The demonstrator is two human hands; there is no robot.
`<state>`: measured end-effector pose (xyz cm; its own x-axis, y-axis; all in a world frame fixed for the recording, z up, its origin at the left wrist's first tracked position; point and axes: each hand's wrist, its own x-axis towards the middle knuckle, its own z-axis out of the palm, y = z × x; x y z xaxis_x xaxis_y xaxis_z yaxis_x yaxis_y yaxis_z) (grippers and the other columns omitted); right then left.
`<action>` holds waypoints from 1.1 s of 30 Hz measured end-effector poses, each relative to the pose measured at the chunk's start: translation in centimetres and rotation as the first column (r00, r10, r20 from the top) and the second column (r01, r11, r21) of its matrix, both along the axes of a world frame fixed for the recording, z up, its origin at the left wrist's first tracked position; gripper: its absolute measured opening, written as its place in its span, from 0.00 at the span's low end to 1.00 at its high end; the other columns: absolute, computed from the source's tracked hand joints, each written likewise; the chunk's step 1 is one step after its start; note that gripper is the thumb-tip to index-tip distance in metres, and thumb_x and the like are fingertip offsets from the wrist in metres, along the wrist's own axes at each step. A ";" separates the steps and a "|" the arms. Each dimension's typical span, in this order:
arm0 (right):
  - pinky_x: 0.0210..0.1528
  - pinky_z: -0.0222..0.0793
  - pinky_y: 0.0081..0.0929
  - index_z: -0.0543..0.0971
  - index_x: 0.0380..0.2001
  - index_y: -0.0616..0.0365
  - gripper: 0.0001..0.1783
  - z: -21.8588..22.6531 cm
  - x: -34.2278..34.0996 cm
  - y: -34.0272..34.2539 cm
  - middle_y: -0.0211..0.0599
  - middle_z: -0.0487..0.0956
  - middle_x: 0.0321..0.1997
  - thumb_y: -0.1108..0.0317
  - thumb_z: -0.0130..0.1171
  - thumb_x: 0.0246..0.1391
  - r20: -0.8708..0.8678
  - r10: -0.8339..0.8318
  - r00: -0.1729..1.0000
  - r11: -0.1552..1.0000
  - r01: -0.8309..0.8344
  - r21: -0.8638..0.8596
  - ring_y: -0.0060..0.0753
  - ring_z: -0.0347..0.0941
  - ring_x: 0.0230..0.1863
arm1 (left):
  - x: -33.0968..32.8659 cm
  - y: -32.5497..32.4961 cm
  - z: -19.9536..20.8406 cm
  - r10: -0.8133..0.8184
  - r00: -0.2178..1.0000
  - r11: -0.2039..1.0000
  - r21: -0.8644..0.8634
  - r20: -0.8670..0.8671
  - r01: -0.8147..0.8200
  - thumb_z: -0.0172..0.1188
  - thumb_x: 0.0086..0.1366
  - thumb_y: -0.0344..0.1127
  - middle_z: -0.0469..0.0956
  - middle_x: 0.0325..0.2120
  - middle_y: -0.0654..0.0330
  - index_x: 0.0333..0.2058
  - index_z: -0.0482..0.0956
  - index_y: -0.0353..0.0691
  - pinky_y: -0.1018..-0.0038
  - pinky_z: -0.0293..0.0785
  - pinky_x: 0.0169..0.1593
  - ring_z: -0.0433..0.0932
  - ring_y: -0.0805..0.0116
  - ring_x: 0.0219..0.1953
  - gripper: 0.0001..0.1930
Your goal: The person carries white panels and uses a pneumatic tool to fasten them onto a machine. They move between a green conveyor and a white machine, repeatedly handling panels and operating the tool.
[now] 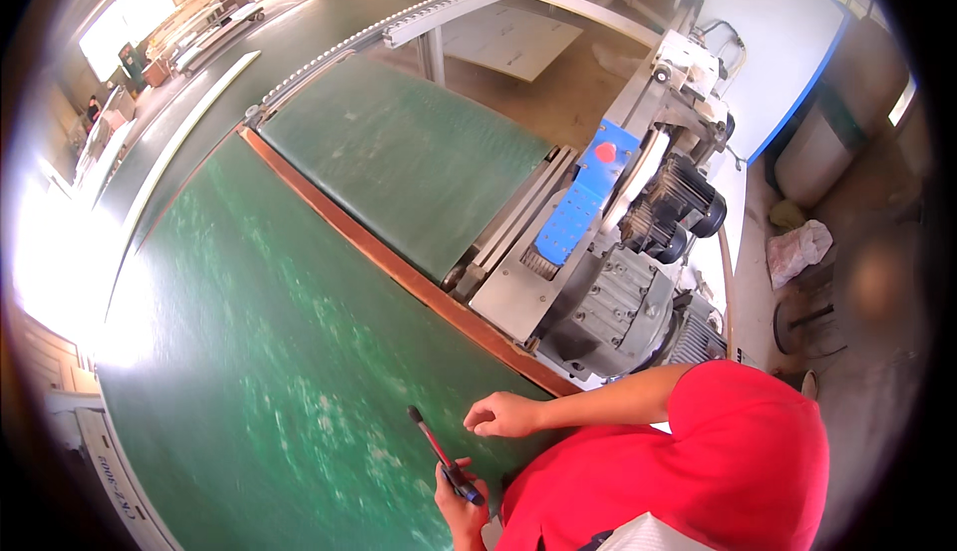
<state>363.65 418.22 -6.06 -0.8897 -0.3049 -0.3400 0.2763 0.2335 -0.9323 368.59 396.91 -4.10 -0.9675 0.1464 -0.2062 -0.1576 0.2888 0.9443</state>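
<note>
My left hand point(459, 513), low in the view, is closed around a slim tool point(433, 438) with a red shaft, a black tip and a thick dark handle. The tool slants up and to the left over the green belt point(329, 381). Its exact kind cannot be made out. My right hand point(508, 415) hovers just right of the tool, above the same belt, with loosely bent fingers and nothing in them. Its bare forearm comes from a red sleeve at the right. Pale scuffs mark the belt's surface.
Beyond a reddish-brown edge strip point(399, 272) lies a second green belt point(409, 157). A machine with a grey motor point(608, 312) and a blue perforated guard point(583, 197) stands close to my right arm. Farther back are a roller rail point(399, 27) and a pale board point(513, 40).
</note>
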 end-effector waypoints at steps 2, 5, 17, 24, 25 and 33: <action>0.49 0.71 0.29 0.78 0.42 0.64 0.16 -0.1 -0.6 -0.6 0.42 0.81 0.41 0.66 0.57 0.52 -0.009 -0.019 1.000 1.000 0.019 0.025 0.34 0.77 0.44 | -0.7 -1.3 -0.7 0.001 0.997 0.999 0.042 0.078 -0.005 0.55 0.44 0.26 0.73 0.19 0.65 0.37 0.76 0.39 0.78 0.69 0.28 0.72 0.74 0.21 0.17; 0.49 0.71 0.29 0.78 0.42 0.63 0.16 0.8 -1.5 -1.4 0.41 0.81 0.41 0.66 0.57 0.51 0.001 -0.028 1.000 0.997 0.028 0.068 0.33 0.77 0.44 | -1.6 -2.8 -0.7 0.080 0.994 0.987 0.133 0.078 -0.090 0.55 0.44 0.26 0.73 0.18 0.66 0.36 0.77 0.39 0.79 0.67 0.26 0.72 0.76 0.20 0.15; 0.49 0.72 0.29 0.78 0.43 0.62 0.16 3.1 -2.4 -4.8 0.41 0.81 0.41 0.66 0.58 0.52 -0.074 -0.036 0.997 0.992 0.045 0.120 0.33 0.78 0.44 | -1.9 -7.5 -1.1 -0.010 0.996 0.990 0.140 0.092 -0.003 0.55 0.46 0.25 0.69 0.17 0.69 0.36 0.76 0.37 0.81 0.65 0.26 0.67 0.80 0.20 0.15; 0.46 0.72 0.31 0.79 0.41 0.62 0.16 3.4 1.2 -2.4 0.42 0.81 0.40 0.66 0.58 0.49 -0.207 -0.152 0.967 0.969 0.186 0.160 0.37 0.78 0.41 | -1.6 -6.1 0.4 -0.141 0.984 0.986 0.108 0.109 0.130 0.56 0.46 0.25 0.71 0.20 0.67 0.36 0.78 0.38 0.80 0.66 0.28 0.69 0.78 0.22 0.15; 0.46 0.72 0.31 0.79 0.41 0.62 0.16 3.7 2.3 -1.3 0.42 0.81 0.39 0.66 0.58 0.48 -0.248 -0.180 0.952 0.957 0.228 0.178 0.37 0.78 0.41 | -1.4 -5.7 0.8 -0.161 0.980 0.981 0.124 0.117 0.147 0.56 0.46 0.25 0.72 0.20 0.67 0.36 0.77 0.37 0.80 0.66 0.28 0.69 0.78 0.22 0.15; 0.45 0.73 0.35 0.76 0.47 0.60 0.25 5.0 18.1 29.2 0.50 0.80 0.41 0.59 0.62 0.46 -0.580 -0.812 0.073 -0.246 0.857 0.453 0.43 0.78 0.42 | -0.2 -2.4 2.0 -0.222 0.973 0.973 0.081 0.068 0.217 0.58 0.45 0.24 0.77 0.25 0.64 0.40 0.74 0.32 0.78 0.70 0.30 0.73 0.76 0.26 0.19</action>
<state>381.76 447.39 -1.11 -0.1526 0.9773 0.1472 0.6961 0.2120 -0.6860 368.39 394.53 -2.10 -0.8918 0.3708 -0.2591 -0.1704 0.2552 0.9517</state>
